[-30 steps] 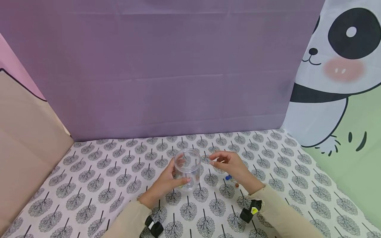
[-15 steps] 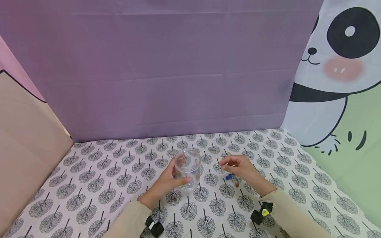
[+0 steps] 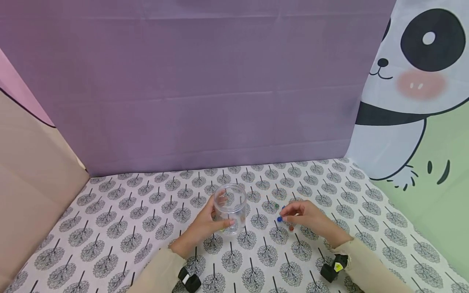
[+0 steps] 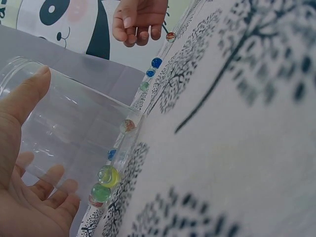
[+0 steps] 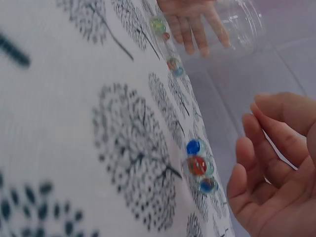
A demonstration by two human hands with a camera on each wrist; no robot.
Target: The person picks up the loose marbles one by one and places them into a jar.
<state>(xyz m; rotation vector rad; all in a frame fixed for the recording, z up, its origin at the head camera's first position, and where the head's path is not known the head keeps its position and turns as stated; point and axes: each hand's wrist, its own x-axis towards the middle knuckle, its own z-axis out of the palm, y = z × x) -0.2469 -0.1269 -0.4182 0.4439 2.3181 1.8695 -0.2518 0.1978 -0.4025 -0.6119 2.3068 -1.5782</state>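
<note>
My left hand (image 3: 205, 221) grips a clear plastic jar (image 3: 237, 219) standing upright on the patterned cloth, thumb in front and fingers behind. In the left wrist view several glass marbles lie at the jar's bottom, among them a yellow marble (image 4: 109, 176) and a green marble (image 4: 100, 193). Right of the jar my right hand (image 3: 309, 217) hovers low over loose marbles, its fingers loosely bent with nothing between them. A blue marble (image 3: 280, 219) shows by its fingertips, a green marble (image 3: 277, 206) just beyond, and a red-brown marble (image 3: 291, 228) nearer me. The right wrist view shows a red marble (image 5: 197, 166) in that cluster.
A white cloth (image 3: 146, 244) printed with grey trees covers the table. Behind it rises a purple backdrop (image 3: 220, 89). Panels stand at both sides, the right one bearing a panda print (image 3: 395, 142). Both wrists wear black camera straps.
My right hand has moved from beside the jar's rim to the right and down, to the loose marbles. The left hand and the jar have stayed in place.
</note>
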